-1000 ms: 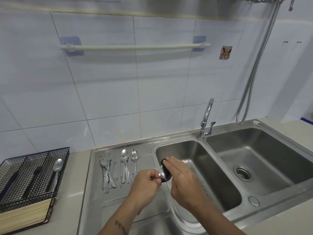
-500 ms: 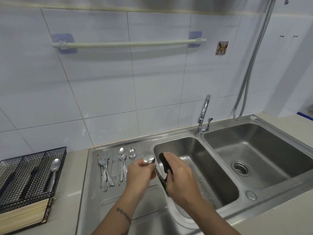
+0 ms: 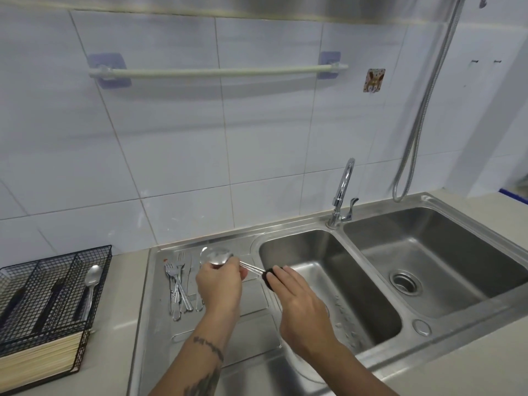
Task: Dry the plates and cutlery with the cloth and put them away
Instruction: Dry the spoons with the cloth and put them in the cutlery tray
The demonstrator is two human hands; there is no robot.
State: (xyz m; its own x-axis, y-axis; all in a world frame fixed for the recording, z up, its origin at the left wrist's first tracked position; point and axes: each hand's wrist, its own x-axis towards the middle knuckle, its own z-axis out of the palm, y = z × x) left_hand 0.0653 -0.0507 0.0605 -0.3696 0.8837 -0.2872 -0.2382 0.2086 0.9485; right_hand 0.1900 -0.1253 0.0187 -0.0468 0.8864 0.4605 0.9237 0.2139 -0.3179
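My left hand (image 3: 220,284) pinches a metal spoon (image 3: 215,256) near its bowl and holds it over the draining board. The spoon's handle points right into a small dark cloth (image 3: 268,277). My right hand (image 3: 303,307) grips that cloth, wrapped round the end of the handle. Several forks and spoons (image 3: 178,284) lie side by side on the steel draining board (image 3: 160,324), left of my hands. A black wire cutlery basket (image 3: 17,318) stands on the counter at far left, with one spoon (image 3: 92,281) lying in it.
A double steel sink (image 3: 340,281) lies to the right, with a tap (image 3: 343,192) behind it and a drain (image 3: 405,281) in the right basin. Pale chopsticks (image 3: 37,360) fill the basket's front compartment. A towel rail (image 3: 217,72) and a hanging hose (image 3: 423,110) are on the tiled wall.
The spoon has moved left and come out of the cloth: its bowl now shows above my left hand, and the cloth has slid to the end of the handle.
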